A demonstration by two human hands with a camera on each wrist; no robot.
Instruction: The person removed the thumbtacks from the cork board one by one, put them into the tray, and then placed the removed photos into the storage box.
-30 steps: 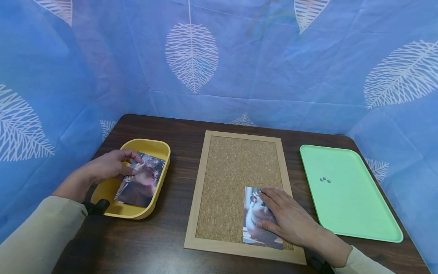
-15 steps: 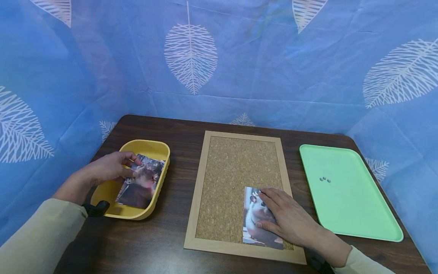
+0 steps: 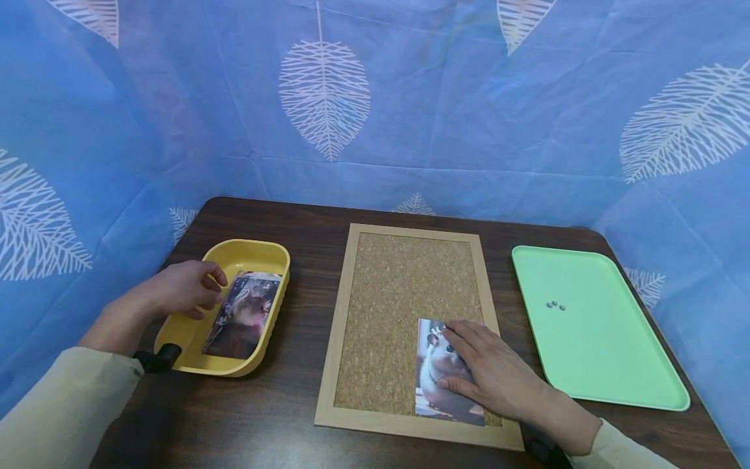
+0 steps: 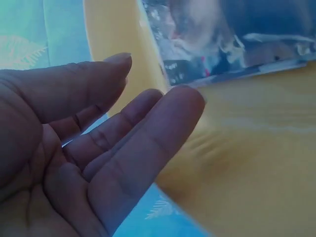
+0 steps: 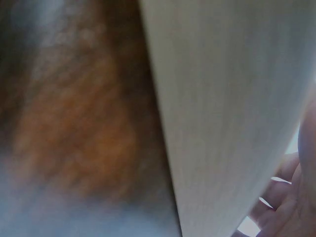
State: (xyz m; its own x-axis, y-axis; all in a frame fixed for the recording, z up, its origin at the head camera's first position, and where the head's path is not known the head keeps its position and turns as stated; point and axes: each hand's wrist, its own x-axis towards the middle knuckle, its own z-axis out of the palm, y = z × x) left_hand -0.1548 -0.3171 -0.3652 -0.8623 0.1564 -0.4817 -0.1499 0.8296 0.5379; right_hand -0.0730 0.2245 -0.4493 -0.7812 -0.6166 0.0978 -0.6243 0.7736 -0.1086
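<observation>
My left hand hovers over the left side of a yellow tray, fingers loosely bent and holding nothing. Beside its fingertips, a stack of photo prints lies in the tray; the top one shows a dark pinkish picture. In the left wrist view the thumb and fingers are apart, and the prints lie beyond them. My right hand rests with fingers extended on a photo print of a white mouse-like animal. That print lies at the lower right of a wood-framed cork board, partly hidden under the hand.
To the right of the board sits a light green tray holding 3 small grey round pieces. Everything stands on a dark brown table. A blue cloth with white leaf prints hangs behind and at both sides.
My left hand has let go of the photo prints and drawn back a little to the left; the prints have settled lower in the yellow tray. My right hand has stayed in place.
</observation>
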